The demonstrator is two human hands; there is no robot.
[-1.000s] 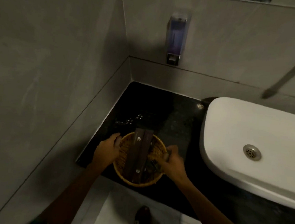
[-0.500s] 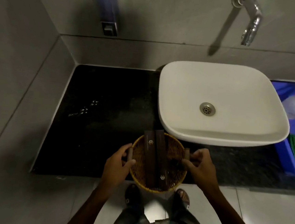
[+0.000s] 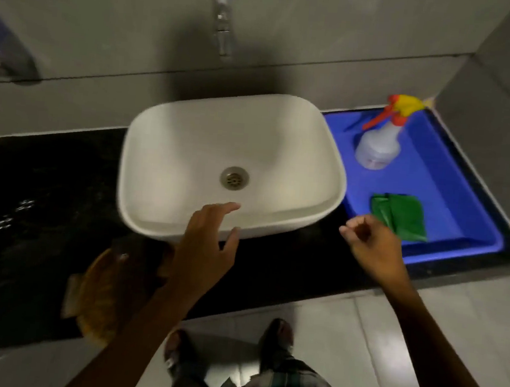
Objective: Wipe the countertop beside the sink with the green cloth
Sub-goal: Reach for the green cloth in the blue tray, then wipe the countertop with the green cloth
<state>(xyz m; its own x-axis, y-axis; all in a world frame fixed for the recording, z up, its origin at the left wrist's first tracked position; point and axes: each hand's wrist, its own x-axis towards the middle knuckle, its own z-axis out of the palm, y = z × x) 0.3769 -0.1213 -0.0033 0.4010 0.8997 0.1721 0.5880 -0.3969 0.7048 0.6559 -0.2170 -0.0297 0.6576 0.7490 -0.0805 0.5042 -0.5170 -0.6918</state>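
Note:
A folded green cloth lies in the near part of a blue tray right of the white sink. My right hand hovers just left of the cloth, fingers loosely curled, holding nothing. My left hand is spread open over the sink's front rim, empty. The black countertop stretches left of the sink, with small wet glints on it.
A woven yellow basket sits on the counter's front edge, left of my left arm, blurred. A spray bottle with a red and yellow trigger stands at the tray's back. A tap projects from the wall above the sink. My feet are on the tiled floor below.
Both hands have let go of the basket, which now rests at the counter's front left. The view has swung right. My right hand has moved toward the green cloth.

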